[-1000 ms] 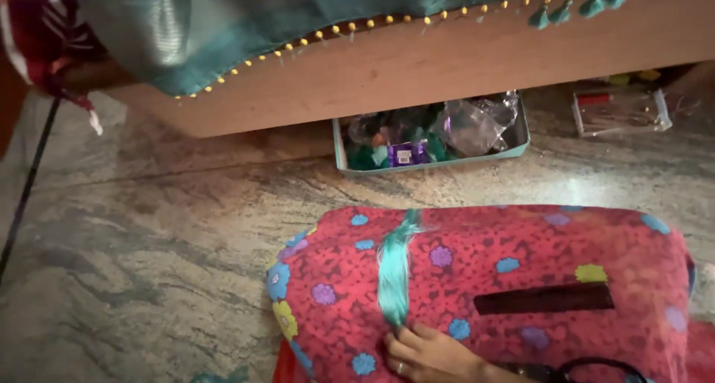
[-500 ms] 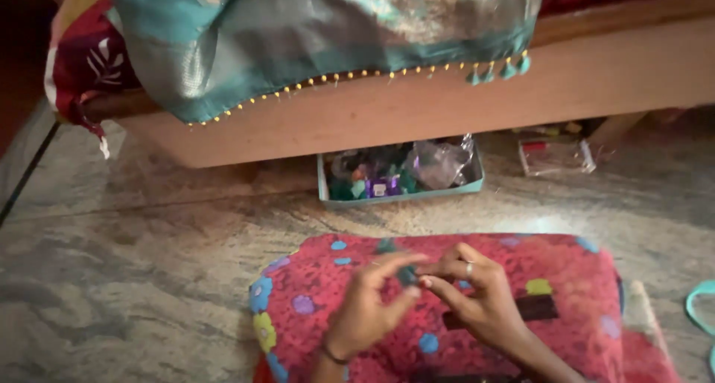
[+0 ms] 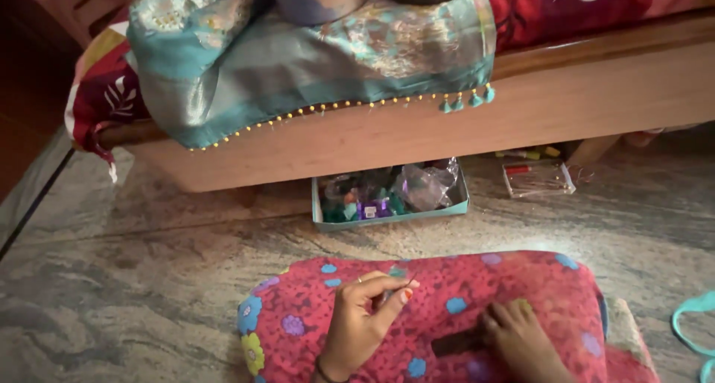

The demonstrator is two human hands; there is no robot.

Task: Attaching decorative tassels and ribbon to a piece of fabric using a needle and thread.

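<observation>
Red flowered cushion (image 3: 462, 308) on stone floor (image 3: 149, 293) | left hand (image 3: 365, 320) raised, fingertips pinched together | right hand (image 3: 521, 338) flat, fingers together, pressing cushion | teal tray (image 3: 391, 204) beyond

We rest our left hand (image 3: 365, 320) and right hand (image 3: 521, 338) side by side on the red flower-patterned cushion (image 3: 447, 293), which lies on the grey marbled stone floor (image 3: 134, 279). Beyond it stands the wooden bed frame (image 3: 417, 122); a teal silk cloth with beaded edge (image 3: 298, 62) drapes over it. Under the bed sit a shallow teal cardboard tray (image 3: 391, 197) and, to its right, a small clear plastic box (image 3: 538, 178)
</observation>
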